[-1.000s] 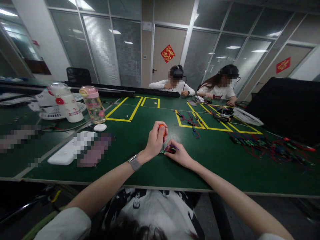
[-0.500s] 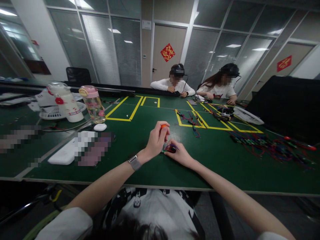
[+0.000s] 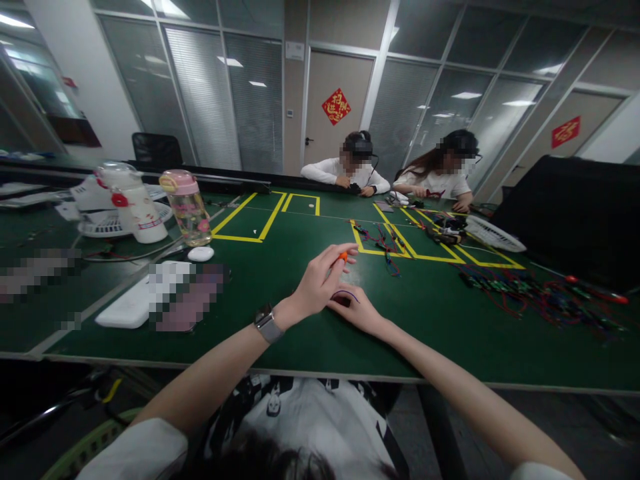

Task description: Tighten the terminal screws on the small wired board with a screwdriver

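Note:
My left hand (image 3: 320, 277), with a watch on its wrist, is closed around a tool whose orange handle end (image 3: 343, 256) shows between thumb and fingers. The rest of that tool is hidden, so its exact kind is unclear. Just below and to the right, my right hand (image 3: 357, 311) rests on the green table with fingers curled in a pinch. A thin dark wire (image 3: 346, 293) arcs over its fingers from a small wired circuit board, which my hands now mostly cover.
Wired boards (image 3: 383, 241) lie in a yellow-taped area, with a larger wire pile (image 3: 525, 293) to the right. A white power bank (image 3: 130, 300), a phone (image 3: 193, 300) and a pink-lidded bottle (image 3: 187, 207) stand or lie left. Two people sit opposite.
My left hand has shifted right and turned, its fingers now reaching further right with the orange tool end. My right hand has barely moved; the board between them is now hidden.

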`<action>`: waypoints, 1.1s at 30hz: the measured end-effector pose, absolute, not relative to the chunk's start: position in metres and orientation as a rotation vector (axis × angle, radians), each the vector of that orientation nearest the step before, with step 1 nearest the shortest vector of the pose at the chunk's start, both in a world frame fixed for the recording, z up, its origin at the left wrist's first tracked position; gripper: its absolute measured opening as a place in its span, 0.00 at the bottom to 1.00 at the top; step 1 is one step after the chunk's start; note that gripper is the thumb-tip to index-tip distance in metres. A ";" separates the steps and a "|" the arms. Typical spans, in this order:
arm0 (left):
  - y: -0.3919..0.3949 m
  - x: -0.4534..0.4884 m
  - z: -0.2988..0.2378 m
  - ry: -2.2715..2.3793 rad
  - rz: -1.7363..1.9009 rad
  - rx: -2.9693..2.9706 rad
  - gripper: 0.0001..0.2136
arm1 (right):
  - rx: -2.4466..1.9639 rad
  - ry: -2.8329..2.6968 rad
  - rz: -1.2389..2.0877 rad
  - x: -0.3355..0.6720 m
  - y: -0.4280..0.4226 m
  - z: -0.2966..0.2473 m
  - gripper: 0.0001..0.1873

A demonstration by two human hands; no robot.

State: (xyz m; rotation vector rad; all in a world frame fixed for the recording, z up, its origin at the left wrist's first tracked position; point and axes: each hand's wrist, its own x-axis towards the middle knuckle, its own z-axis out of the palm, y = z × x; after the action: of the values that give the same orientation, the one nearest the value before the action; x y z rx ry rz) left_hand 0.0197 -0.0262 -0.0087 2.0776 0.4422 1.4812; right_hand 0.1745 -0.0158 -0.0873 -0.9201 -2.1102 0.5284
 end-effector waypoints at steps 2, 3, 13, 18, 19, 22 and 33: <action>-0.026 0.020 -0.006 0.437 1.465 1.995 0.15 | -0.918 -2.104 0.526 0.174 -0.017 -0.085 0.09; -0.026 0.020 -0.005 0.435 1.451 1.969 0.15 | -0.915 -2.101 0.531 0.174 -0.017 -0.084 0.08; -0.027 0.021 -0.003 0.559 1.498 2.125 0.08 | -0.944 -2.084 0.559 0.176 -0.012 -0.093 0.07; -0.029 0.021 -0.003 0.606 1.502 2.214 0.07 | -0.958 -2.105 0.535 0.176 -0.012 -0.092 0.07; -0.029 0.021 -0.003 0.595 1.482 2.206 0.08 | -0.955 -2.106 0.531 0.175 -0.013 -0.091 0.07; -0.030 0.020 -0.004 0.519 1.424 2.137 0.12 | -0.947 -2.109 0.528 0.175 -0.014 -0.090 0.07; -0.028 0.019 -0.006 0.469 1.468 2.129 0.14 | -0.936 -2.113 0.533 0.174 -0.016 -0.086 0.06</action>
State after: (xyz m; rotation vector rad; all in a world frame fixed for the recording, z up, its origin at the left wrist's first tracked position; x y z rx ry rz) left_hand 0.0188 -0.0276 -0.0061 2.1287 0.4690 1.4676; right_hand 0.1744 -0.0164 -0.0857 -0.9355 -2.1130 0.5328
